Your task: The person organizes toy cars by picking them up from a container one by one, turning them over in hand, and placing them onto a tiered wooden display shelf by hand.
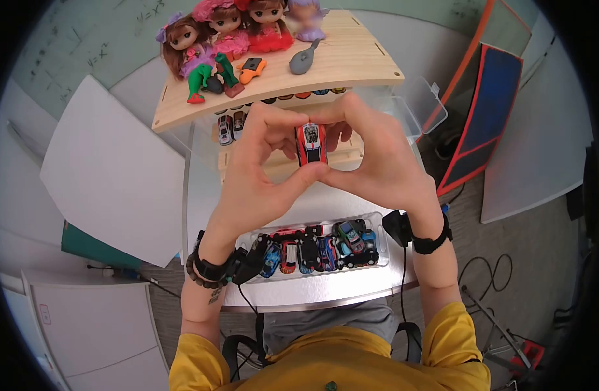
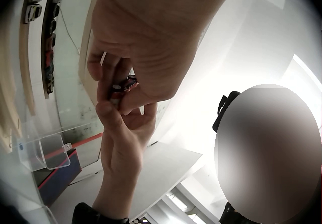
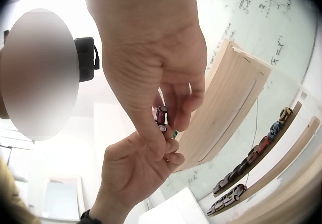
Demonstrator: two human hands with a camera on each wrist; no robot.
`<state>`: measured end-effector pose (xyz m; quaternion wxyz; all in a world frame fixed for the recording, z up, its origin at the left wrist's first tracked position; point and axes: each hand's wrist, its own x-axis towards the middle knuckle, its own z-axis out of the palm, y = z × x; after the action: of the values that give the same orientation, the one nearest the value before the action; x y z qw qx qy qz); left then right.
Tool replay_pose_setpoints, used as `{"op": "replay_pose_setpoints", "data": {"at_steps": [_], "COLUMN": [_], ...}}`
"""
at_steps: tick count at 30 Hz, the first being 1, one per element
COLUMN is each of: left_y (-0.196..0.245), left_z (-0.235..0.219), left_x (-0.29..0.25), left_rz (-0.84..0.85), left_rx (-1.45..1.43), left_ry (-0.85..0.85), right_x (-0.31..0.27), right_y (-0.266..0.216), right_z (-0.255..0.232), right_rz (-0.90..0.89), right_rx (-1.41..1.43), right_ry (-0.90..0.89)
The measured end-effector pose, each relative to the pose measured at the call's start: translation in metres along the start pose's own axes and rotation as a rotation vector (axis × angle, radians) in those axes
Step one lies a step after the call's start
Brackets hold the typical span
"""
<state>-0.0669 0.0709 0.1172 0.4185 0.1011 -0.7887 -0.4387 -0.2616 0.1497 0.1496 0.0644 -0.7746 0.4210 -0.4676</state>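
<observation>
A small red, white and black toy car (image 1: 312, 144) is held up between both hands in the head view. The left hand (image 1: 254, 166) pinches it from the left, thumb at the near end and fingers at the far end. From the other side the right hand (image 1: 384, 156) grips it the same way, the two thumb tips meeting. Both wrist views show the car, partly hidden by fingers (image 2: 121, 88), (image 3: 161, 116). Below the hands, a clear tray (image 1: 312, 274) holds several toy cars (image 1: 309, 251).
Behind the hands stands a wooden shelf unit (image 1: 358, 58) with dolls (image 1: 267, 26), small figures and a grey object (image 1: 302, 60) on top. Toy cars (image 3: 264, 143) line its lower shelves. A clear open box (image 1: 416, 107) is at its right.
</observation>
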Motion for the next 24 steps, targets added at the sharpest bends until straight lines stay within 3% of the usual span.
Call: {"op": "replay_pose_setpoints", "data": {"at_steps": [16,18,24], "left_y": [0.010,0.012,0.022], "left_z": [-0.018,-0.024,-0.027], "left_x": [0.001,-0.001,-0.004], "left_rz": [-0.023,-0.103,-0.141], "left_rx": [0.069,0.093,0.062], "left_ry": [-0.084,-0.165,-0.176], "right_x": [-0.005,-0.007,-0.010], "right_y": [0.007,0.009,0.008], "right_z": [0.002,0.002,0.003], "right_rz": [0.031,0.023,0.015], "right_rx": [0.017,0.016,0.059], "right_ry": [0.008,0.013,0.004]}}
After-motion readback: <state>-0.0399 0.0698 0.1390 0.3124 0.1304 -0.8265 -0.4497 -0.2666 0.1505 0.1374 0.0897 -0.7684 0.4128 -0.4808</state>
